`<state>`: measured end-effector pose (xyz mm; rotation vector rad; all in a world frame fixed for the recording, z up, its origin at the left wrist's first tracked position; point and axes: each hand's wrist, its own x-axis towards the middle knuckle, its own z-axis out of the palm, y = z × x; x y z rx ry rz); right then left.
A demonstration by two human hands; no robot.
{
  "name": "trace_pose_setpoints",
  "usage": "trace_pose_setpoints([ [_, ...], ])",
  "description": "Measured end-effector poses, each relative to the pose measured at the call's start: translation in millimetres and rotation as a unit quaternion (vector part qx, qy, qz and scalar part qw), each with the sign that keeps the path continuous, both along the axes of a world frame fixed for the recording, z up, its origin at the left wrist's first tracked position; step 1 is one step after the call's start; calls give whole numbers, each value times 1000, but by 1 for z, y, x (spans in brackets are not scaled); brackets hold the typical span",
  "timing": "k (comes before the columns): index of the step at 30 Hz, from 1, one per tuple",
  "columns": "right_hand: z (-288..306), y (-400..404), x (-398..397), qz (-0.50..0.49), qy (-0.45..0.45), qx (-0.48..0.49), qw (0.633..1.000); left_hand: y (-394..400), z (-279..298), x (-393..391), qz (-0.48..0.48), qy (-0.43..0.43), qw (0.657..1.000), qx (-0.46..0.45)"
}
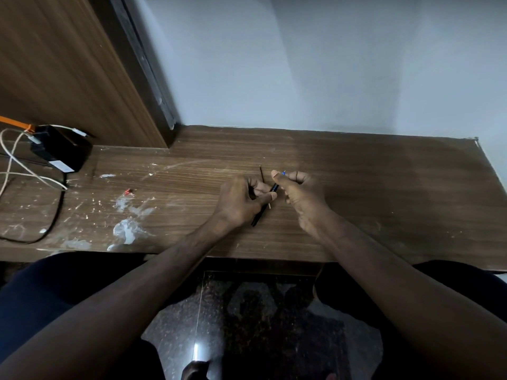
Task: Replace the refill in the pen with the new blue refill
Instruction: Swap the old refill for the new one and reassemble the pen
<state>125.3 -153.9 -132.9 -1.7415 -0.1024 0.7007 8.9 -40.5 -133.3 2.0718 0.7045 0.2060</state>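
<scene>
My left hand (241, 200) grips a dark pen barrel (258, 216), whose lower end slants down toward the table's front edge. My right hand (297, 189) pinches the blue refill (274, 187), its blue tip (284, 172) poking out above my thumb. The refill's lower end meets the barrel's opening between my two hands. A thin dark refill (262, 173) lies on the wooden table (384, 187) just beyond my left hand's fingers.
A black adapter (61, 150) with white and black cables (33, 176) sits at the table's left end beside a wooden panel. White paint smears (127, 229) and a small red bit (127, 191) mark the left half. The table's front edge is close to my lap.
</scene>
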Motion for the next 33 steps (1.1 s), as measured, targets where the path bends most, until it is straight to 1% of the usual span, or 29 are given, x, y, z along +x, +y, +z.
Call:
trace_pose_setpoints([
  [2,3,-2,-2,13,15,7,1000,3,-3,0,21,-3,999,-46],
  [4,5,-5,-4,45,36,-7,998,6,-8,0,70,-12,993,-91],
  [5,6,-7,-4,70,43,-20,996,8,-10,2,101,-19,988,-119],
  [7,6,-9,-5,119,45,-47,991,10,-14,5,147,-50,965,-214],
  [8,6,-10,-7,143,35,-59,987,11,-14,7,159,-69,948,-267],
  [9,4,-10,-9,165,17,-66,984,11,-15,8,167,-84,935,-300],
  [11,0,-11,-13,189,-26,-60,980,10,-15,10,176,-94,923,-329],
  [13,-3,-12,-15,178,-55,-50,981,9,-15,10,171,-87,922,-335],
  [14,-3,-13,-13,171,-68,-55,981,10,-13,10,162,-84,929,-322],
  [15,-3,-14,-10,167,-81,-65,980,14,-14,9,150,-75,946,-276],
  [16,-2,-15,-7,163,-91,-74,980,19,-14,9,133,-56,969,-201],
  [17,-2,-15,-4,156,-94,-80,980,26,-17,8,118,-27,987,-103],
  [18,-2,-16,-2,147,-96,-83,981,33,-15,6,101,3,995,1],
  [19,-4,-17,1,140,-98,-87,982,40,-14,4,78,31,992,95],
  [20,-5,-18,1,135,-99,-90,982,46,-17,3,55,59,984,162],
  [21,-6,-19,1,136,-101,-94,981,50,-21,2,37,79,977,194],
  [23,-9,-21,1,146,-108,-106,978,47,-26,1,15,109,974,198],
  [26,-13,-24,0,159,-108,-116,974,32,-30,2,-10,124,973,194],
  [30,-15,-26,0,166,-114,-123,972,29,-31,5,-8,141,969,202],
  [33,-16,-26,1,166,-126,-123,970,33,-31,6,14,119,981,155],
])
